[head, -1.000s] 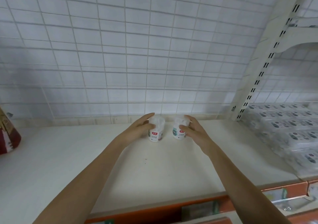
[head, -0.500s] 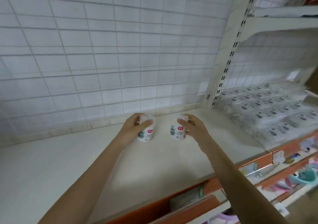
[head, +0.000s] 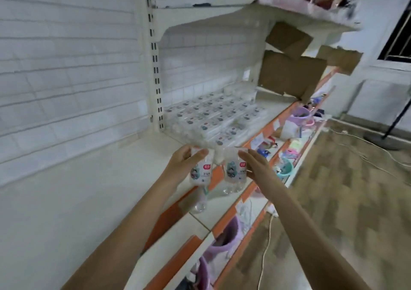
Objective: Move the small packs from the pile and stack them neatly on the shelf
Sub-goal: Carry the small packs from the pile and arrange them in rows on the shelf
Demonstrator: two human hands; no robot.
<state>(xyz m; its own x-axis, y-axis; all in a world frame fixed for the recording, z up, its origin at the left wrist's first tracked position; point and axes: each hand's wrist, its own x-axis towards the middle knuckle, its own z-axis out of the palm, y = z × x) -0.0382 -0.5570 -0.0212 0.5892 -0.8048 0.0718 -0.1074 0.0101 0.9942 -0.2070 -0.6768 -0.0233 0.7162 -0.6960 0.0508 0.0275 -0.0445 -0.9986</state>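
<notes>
- Head view: the left hand (head: 185,166) has its fingers (head: 198,156) curled round a small clear pack (head: 201,170) with a pink-and-green label, holding it in the air just past the front edge of the white shelf (head: 66,200).
- The right hand (head: 255,167) grips a second, matching pack (head: 235,171) (label facing the camera), just beside the first, the two close together but apart.
- Behind them, flat packs (head: 213,116) lie in rows on the shelf by the slotted upright (head: 155,67).
- Torn cardboard (head: 289,76) stands at the far end.
</notes>
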